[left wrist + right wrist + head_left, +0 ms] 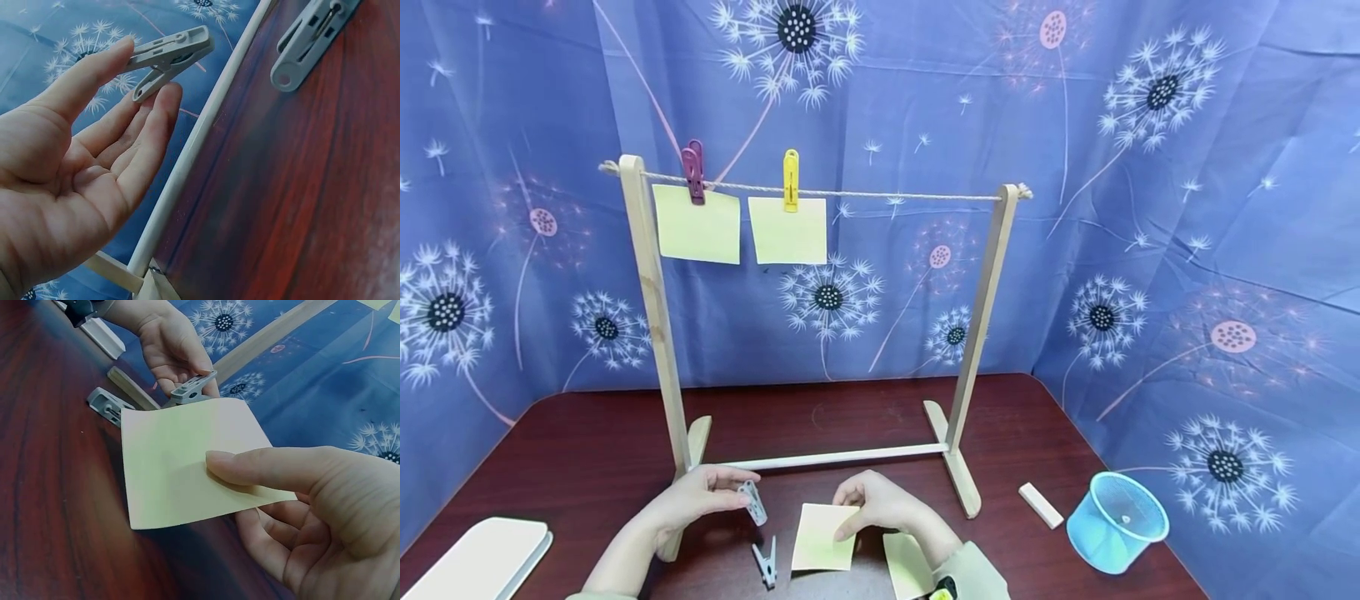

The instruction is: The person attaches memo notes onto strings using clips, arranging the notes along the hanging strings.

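My left hand (703,496) pinches a grey clothespin (172,56) by its handle ends, between thumb and fingers. A second grey clothespin (765,562) lies on the table just below it. In my right hand (883,504) a yellow sticky note (181,462) is pinched, thumb on top and fingers beneath. Another yellow note (907,565) lies on the table, partly hidden under the right wrist. Above, a purple clothespin (694,171) and a yellow clothespin (791,179) each clip a note, the left note (698,229) and the right note (788,237), to a rope (895,196).
The rope spans a wooden stand (655,317) whose feet rest on the dark red table (850,417). To the right are a white block (1041,505) and a blue mesh cup (1097,533). A white box-like object (482,558) sits at left. Patterned blue cloth (880,333) surrounds the table.
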Tool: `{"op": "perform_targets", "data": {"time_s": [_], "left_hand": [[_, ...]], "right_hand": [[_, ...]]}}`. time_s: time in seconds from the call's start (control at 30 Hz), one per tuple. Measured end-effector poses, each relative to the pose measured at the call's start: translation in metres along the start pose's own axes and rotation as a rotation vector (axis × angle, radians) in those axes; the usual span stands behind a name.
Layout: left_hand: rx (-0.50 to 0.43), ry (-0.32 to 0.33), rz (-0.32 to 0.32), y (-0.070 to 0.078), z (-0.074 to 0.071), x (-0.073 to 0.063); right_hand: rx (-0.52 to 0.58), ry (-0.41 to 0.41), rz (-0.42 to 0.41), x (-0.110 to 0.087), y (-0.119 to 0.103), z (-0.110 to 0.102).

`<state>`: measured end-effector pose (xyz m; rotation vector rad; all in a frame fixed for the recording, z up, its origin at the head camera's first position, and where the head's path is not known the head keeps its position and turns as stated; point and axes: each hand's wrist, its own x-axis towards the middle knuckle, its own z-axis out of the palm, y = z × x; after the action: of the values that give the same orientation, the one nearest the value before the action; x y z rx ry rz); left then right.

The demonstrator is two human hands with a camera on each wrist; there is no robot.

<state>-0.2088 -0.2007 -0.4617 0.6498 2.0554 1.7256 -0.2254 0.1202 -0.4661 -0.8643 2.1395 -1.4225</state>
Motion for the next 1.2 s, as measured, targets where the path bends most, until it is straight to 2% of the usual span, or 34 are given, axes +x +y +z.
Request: {"op": "perform_targets", "data": {"time_s": [0.27,0.47,0.73,1.0,1.2], "left_hand": [[0.075,0.115,0.023,0.005,0.008,0.006],[0.047,0.206,-0.025,0.01,0.014,0.013],[0.041,0.295,-0.037,0.02,0.019,0.026],[0.028,0.426,0.027,0.042,0.022,0.039],[0.083,0.506,0.059,0.064,0.025,0.046]], "right_hand": [[0.008,0.04,-0.027,-0.002,-0.004,-0.006],[0.049,0.084,-0.02,-0.002,-0.008,-0.012],[-0.011,0.14,-0.048,0.0,-0.01,-0.026],[0.029,0.24,-0.067,0.003,-0.019,-0.042],[0.076,0.312,-0.094,0.003,-0.035,-0.056]]}}
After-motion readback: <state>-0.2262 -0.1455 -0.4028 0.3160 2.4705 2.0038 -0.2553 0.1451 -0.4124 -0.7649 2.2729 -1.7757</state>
